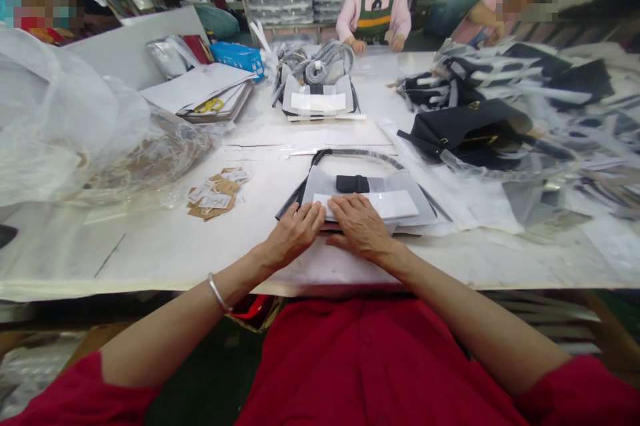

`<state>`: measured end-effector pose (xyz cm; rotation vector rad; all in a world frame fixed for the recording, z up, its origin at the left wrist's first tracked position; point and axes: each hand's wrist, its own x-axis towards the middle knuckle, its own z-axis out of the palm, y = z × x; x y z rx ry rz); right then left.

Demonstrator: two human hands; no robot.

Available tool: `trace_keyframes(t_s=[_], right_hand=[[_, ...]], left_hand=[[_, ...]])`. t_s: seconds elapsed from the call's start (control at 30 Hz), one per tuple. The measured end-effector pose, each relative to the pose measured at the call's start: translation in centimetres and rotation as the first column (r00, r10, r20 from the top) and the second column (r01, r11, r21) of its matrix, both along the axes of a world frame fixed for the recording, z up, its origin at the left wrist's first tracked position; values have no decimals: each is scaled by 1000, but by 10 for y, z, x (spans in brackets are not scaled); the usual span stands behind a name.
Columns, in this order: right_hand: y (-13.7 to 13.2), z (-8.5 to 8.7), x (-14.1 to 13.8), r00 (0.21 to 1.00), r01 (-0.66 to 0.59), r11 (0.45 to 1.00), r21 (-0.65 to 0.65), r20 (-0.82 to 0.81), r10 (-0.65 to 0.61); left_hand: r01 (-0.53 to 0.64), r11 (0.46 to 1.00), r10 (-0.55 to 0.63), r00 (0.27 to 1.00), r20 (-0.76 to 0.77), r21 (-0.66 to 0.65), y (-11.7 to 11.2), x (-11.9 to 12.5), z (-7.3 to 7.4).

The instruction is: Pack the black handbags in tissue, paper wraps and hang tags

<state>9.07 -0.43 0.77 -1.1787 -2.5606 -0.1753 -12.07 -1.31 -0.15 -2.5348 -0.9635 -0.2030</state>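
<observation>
A black handbag wrapped in translucent white paper [380, 186] lies flat in front of me, its wrapped handle [373, 154] arching away from me. A small black strap piece [350, 184] rests on the paper, above a white strip [400, 205]. My left hand [297, 231] lies on the bag's lower left edge, fingers stretched over it, thumb hidden. My right hand [361, 225] rests flat across the white strip, fingers extended and thumb apart below the edge. Neither hand appears to grasp anything. Left of the bag lies a loose pile of brown and white tags [216, 196].
Another wrapped bag [317, 93] sits farther back. Unwrapped black bags [465, 129] and plastic wrap crowd the right side. A big clear plastic bag [100, 126] fills the left, beside papers with yellow scissors [209, 106] and a blue box [237, 58]. A co-worker [375, 13] stands across the table.
</observation>
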Motion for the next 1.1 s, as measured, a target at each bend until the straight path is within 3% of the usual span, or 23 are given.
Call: trace_keyframes(t_s=[0.2,0.47,0.67,0.87,1.1], right_hand=[[-2,-2,-6,998,56,998,40,2,-56],[-3,-10,-10,995,90,994,58,-44,-87],[-1,-15,-6,998,69,994,90,2,-70],[-6,-23,-4,998,65,990,126,-23,-63],[-4,-30,-5,996,85,981,173,-48,-78]], left_hand=[[-15,998,25,989,146,-67,8,2,-2],[-13,985,40,987,154,-173,19,-1,21],[48,993,-36,993,108,-108,31,0,11],[69,997,-66,995,77,-35,14,-5,4],[-14,999,15,999,-35,37,9,13,5]])
